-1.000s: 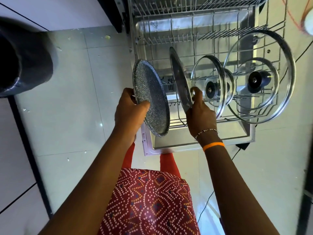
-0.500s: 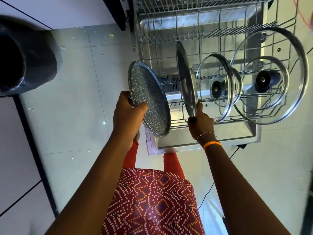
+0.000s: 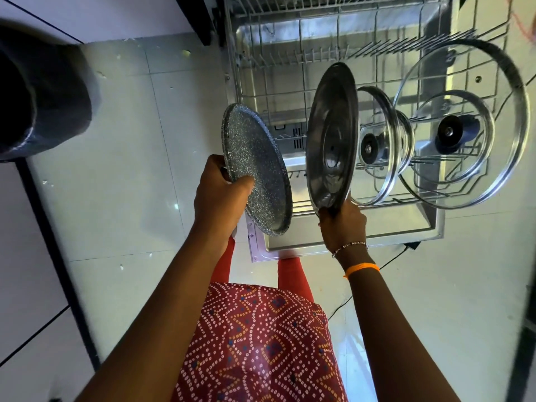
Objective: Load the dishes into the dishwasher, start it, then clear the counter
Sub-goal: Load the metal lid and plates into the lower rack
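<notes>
My left hand (image 3: 222, 192) grips a speckled grey plate (image 3: 258, 166) by its near edge, tilted on edge over the open dishwasher door (image 3: 293, 242). A steel lid (image 3: 332, 134) stands on edge at the front of the pulled-out lower rack (image 3: 261, 82), and my right hand (image 3: 342, 224) pinches its bottom rim. To its right a small glass lid (image 3: 380, 143) and a large glass lid (image 3: 464, 123) stand upright in the rack's tines.
A black bin (image 3: 40, 94) sits on the tiled floor at the left. A dark cable (image 3: 391, 256) runs across the floor right of the door. White cabinet fronts (image 3: 26, 256) line the left side. My red patterned dress fills the bottom centre.
The steel lid has turned, its face now showing more broadly, and my right hand has slid down to its bottom rim. The speckled plate stays held at the left.
</notes>
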